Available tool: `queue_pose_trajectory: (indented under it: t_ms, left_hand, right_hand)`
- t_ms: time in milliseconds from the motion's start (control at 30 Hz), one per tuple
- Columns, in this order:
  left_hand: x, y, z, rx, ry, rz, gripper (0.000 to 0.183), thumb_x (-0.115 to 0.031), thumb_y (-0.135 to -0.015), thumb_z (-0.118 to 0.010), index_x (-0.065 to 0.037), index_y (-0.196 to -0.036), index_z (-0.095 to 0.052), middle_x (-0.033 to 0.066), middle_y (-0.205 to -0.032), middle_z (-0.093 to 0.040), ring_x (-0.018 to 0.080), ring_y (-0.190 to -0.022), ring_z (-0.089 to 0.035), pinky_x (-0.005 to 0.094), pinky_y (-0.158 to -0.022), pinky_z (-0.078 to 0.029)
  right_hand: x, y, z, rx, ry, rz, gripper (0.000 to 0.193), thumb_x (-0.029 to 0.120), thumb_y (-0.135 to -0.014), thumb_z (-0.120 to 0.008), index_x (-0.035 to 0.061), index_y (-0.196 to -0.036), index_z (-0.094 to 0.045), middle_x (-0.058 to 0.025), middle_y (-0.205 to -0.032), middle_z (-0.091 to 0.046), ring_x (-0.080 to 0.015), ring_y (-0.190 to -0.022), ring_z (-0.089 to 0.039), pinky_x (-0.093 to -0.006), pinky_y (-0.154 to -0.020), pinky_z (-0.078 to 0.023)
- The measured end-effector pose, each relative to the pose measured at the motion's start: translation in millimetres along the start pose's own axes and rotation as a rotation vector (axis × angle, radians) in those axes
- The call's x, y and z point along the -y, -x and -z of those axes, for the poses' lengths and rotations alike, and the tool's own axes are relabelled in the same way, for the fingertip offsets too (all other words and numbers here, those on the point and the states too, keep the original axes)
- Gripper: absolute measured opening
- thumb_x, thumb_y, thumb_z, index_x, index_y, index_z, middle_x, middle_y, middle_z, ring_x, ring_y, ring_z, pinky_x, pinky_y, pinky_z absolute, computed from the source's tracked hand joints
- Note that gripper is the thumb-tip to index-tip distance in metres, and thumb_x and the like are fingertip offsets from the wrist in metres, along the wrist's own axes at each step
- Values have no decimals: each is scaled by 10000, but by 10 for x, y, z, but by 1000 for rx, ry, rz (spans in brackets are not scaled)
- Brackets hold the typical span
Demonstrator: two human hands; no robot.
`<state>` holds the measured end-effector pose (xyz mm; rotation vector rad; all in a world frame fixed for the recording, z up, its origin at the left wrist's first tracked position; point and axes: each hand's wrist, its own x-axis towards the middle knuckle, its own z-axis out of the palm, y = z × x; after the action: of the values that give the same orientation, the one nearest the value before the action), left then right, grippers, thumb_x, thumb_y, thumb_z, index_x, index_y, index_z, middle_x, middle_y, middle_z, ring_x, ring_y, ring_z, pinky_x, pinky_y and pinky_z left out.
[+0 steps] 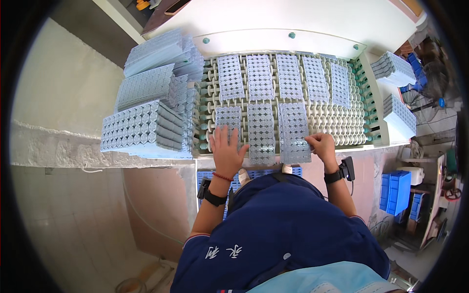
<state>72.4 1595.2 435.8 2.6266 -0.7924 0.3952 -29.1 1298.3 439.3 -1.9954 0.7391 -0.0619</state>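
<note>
Thin grey panels patterned with rows of round shapes lie on a roller conveyor (337,122). My left hand (226,152) is open, fingers spread, resting over the nearest left panel (228,115) and covering its lower part. To its right lies the middle panel (261,132), reaching past the front edge of the rollers. My right hand (322,146) has thumb and fingers pinched at the right edge of another panel (294,129), which also overhangs the front. Farther back, a row of several panels (260,75) lies side by side across the rollers.
Tall stacks of similar panels (132,124) stand left of the rollers. Smaller stacks (399,115) sit on the right ledge. A white machine cover (244,24) rises behind. Blue crates (394,191) stand low on the right; a blue slatted mat (207,177) lies under my feet.
</note>
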Motion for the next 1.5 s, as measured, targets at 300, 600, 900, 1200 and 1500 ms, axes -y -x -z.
queue_pose_trajectory:
  t_ms: [300,600,900,1200,1500]
  left_hand:
    - [-199,38,-201,204,6,-78,656,-512,-822,-530,-130,-1341,-406,205,-1403,-304,380,-1326,-206,575,-1051,-65]
    - [-358,-91,-165,225,49,-154,668,-497,-813,-551,-117,-1340,-397,202,-1408,-295,374,-1335,-190,589,-1044,-59]
    - [-356,-149,-252,273,6,-169,666,-509,-815,-544,-116,-1335,-404,204,-1418,-279,369,-1335,-196,590,-1046,-62]
    - [-267,-110,-116,234,128,-114,680,-454,-802,-598,-73,-1328,-396,223,-1418,-263,405,-1326,-189,567,-1050,-102]
    - [-171,-2,88,139,298,-72,616,-338,-802,-635,-6,-1276,-424,243,-1390,-290,428,-1307,-220,522,-1047,-196]
  right_hand:
    - [-353,-126,633,-204,173,-32,254,226,-719,-713,-25,-736,-682,-73,-563,-621,-102,-492,-565,-250,-468,-436]
    - [-852,-238,1311,-351,180,-98,275,221,-707,-715,-27,-821,-674,-105,-652,-650,-168,-558,-609,-301,-540,-474]
    - [-100,-267,448,-465,462,344,555,316,-641,-779,20,-1062,-570,-186,-1085,-553,-331,-985,-529,-392,-823,-442]
    - [61,-359,-63,-385,474,352,589,163,-631,-721,43,-1158,-485,-187,-1223,-448,-359,-1126,-419,-449,-932,-360]
    - [388,-173,1045,-418,244,689,600,34,-585,-741,70,-1139,-512,-164,-1210,-429,-356,-1146,-427,-398,-945,-399]
